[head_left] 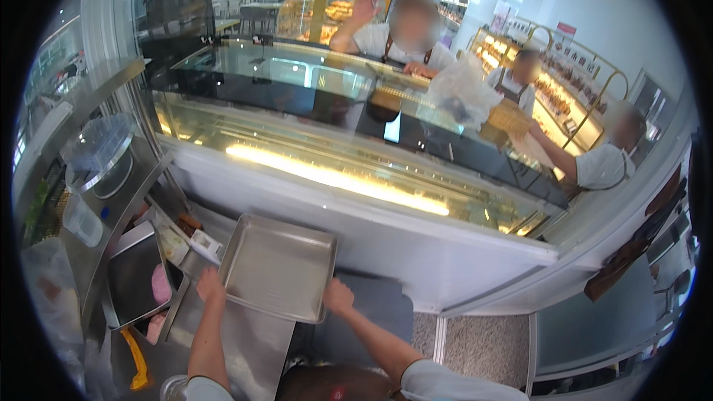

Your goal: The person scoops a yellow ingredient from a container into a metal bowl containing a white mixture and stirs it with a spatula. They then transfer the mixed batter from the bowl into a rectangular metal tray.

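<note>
A rectangular metal baking tray [281, 267] is held in front of me, level or nearly so, and its inside shows bare metal. My left hand [211, 285] grips its left rim near the front corner. On the opposite side, my right hand [337, 296] is closed around the right rim. The tray's left part is above a stainless steel worktop [245, 334], while its right part reaches past the worktop's edge. Both thumbs and fingertips are partly hidden by the rims.
Stacked metal trays [131, 284] holding pink items stand at left, near a yellow strip [136, 359] and a small white box [206, 246]. A steel shelf carries a clear plastic container [83, 220]. Beyond a lit glass display counter [334, 172] are several people, one holding a woven basket [509, 117].
</note>
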A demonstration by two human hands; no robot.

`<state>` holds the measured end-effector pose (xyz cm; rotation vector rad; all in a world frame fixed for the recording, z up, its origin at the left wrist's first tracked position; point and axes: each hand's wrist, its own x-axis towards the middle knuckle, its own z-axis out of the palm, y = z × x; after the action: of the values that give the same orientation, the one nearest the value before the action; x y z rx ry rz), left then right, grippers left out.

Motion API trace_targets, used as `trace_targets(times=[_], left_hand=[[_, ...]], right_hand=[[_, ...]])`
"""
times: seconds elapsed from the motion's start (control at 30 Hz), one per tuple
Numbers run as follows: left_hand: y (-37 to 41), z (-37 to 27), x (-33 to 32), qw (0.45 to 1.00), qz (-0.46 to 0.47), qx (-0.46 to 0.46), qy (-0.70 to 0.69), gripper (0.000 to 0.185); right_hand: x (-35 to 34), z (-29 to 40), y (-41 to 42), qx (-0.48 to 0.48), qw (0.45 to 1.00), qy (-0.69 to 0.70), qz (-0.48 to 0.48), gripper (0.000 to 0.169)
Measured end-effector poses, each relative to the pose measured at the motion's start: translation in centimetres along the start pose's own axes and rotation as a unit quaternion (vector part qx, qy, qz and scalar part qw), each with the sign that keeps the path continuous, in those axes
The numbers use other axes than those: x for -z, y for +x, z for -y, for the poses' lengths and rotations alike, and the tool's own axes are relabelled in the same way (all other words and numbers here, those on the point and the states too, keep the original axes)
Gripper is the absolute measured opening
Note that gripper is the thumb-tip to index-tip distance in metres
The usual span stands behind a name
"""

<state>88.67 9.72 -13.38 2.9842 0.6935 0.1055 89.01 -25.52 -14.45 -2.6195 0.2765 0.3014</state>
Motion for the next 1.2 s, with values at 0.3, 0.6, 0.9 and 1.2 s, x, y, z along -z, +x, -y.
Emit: trace_targets(times=[0.3,0.6,0.9,1.2], left_hand=[[0.9,-0.1,0.8,0.998,0.017,-0.043,-0.036,0.017],[1.1,0.2,2.4,0.996,0.058,-0.063,-0.032,0.024],[1.2,0.3,4.4,0.992,0.100,-0.028,-0.071,0.034],[0.4,0.7,6.5,0.986,0.055,-0.029,-0.152,0.028]], right_hand=[[0.3,0.5,-0.3,0.024,0.999,-0.004,-0.044,0.023],[-0.1,1.0,-0.9,-0.015,0.998,0.015,-0.056,0.023],[1.1,1.4,-1.8,0.005,0.997,0.042,-0.061,0.025],[2.1,1.1,-2.4,0.048,0.991,0.086,-0.088,0.024]])
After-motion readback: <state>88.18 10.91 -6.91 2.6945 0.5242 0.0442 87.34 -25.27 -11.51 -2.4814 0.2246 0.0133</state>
